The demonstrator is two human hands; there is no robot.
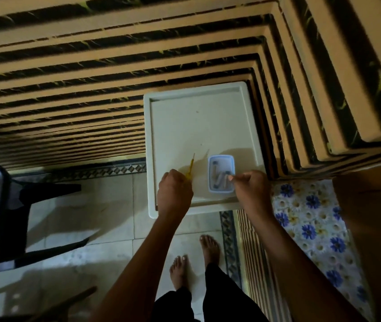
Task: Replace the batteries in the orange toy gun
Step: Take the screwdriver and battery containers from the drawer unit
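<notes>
A small clear box (221, 174) with a blue rim sits open on the near right of the white worktop (196, 126), several batteries (217, 180) lying inside. A thin yellow screwdriver (190, 167) lies left of it, tip pointing away.

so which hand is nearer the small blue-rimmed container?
Right. The right hand is at the container's right edge, fingertips over its rim. The left hand is off to its left, apart from it, holding the yellow screwdriver.
</notes>
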